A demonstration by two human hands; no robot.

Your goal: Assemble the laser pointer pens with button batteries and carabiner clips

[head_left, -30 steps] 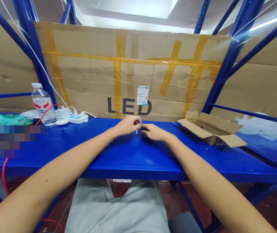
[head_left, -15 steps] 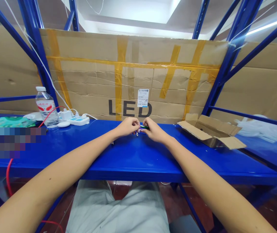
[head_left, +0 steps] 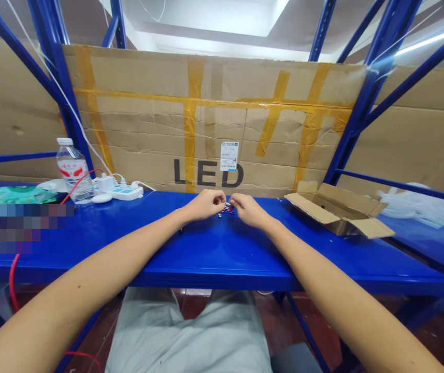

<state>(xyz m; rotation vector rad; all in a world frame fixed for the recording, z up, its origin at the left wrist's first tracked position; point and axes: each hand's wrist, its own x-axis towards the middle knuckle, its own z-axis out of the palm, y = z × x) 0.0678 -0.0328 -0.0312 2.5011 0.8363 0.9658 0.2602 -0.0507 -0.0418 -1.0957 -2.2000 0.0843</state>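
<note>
On one blue table (head_left: pixel 222 254), two hands (head_left: pixel 207 205) (head_left: pixel 248 210) pinch small shiny parts (head_left: pixel 228 209), too tiny to count.

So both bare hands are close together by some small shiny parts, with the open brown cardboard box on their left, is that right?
Not quite: the head view shows the open brown cardboard box to the right of both the bare left hand and the bare right hand. The hands are indeed close together by the small shiny parts.
</note>
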